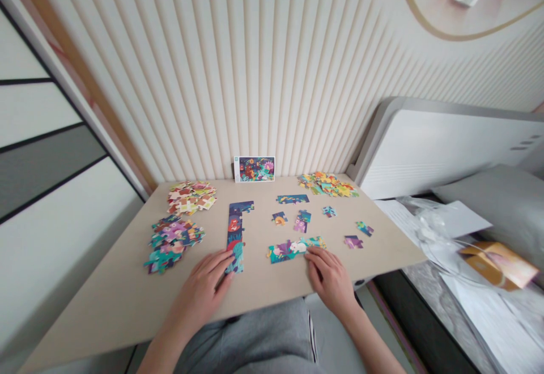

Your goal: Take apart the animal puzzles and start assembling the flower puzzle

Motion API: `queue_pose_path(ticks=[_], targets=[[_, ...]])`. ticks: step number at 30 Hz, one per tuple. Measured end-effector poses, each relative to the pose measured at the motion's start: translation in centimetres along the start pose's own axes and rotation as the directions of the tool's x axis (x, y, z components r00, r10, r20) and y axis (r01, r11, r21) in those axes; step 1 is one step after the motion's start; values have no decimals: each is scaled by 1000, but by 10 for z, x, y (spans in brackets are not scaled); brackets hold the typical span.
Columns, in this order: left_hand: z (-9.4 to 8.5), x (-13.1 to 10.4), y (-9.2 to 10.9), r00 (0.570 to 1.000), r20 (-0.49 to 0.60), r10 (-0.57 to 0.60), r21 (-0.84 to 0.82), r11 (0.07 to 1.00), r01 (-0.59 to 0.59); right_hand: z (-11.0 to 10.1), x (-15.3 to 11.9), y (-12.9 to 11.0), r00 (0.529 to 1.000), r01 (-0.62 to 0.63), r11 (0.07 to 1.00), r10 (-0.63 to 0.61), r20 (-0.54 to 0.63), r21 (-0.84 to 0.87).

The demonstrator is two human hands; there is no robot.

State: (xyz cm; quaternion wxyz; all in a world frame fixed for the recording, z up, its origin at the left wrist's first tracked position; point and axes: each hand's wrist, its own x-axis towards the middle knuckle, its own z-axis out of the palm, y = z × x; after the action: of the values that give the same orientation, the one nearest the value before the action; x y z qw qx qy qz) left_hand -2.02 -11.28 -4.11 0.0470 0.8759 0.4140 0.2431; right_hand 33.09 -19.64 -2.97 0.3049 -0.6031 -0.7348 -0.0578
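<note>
My left hand (209, 281) lies at the lower end of a joined upright puzzle strip (235, 226). Its fingertips touch the strip's left edge, with the thumb apart from the fingers. At the right end of a lower joined puzzle strip (287, 250) showing a white rabbit, my right hand (330, 276) rests its fingertips on the pieces. The thumb there is spread below the fingers. A gap of bare table separates the two strips. Between and above them lie an orange-patterned piece (279, 219), a joined purple-and-blue pair (302, 221) and a short joined strip (293, 199).
A picture card (257, 169) leans against the ribbed wall. Piles of pieces lie at the left (174, 242), back left (191, 197) and back right (328, 184). Loose pieces (353, 242) sit at right. Beyond the table's right edge is a bed with papers and an orange box (497, 263).
</note>
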Motion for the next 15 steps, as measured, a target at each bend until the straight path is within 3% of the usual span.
queue_pose_path(ticks=[15], targets=[[-4,2,5,1000,-24,-14,-33,999,13,0,0,0,1000,7,1000,-7,7,16]])
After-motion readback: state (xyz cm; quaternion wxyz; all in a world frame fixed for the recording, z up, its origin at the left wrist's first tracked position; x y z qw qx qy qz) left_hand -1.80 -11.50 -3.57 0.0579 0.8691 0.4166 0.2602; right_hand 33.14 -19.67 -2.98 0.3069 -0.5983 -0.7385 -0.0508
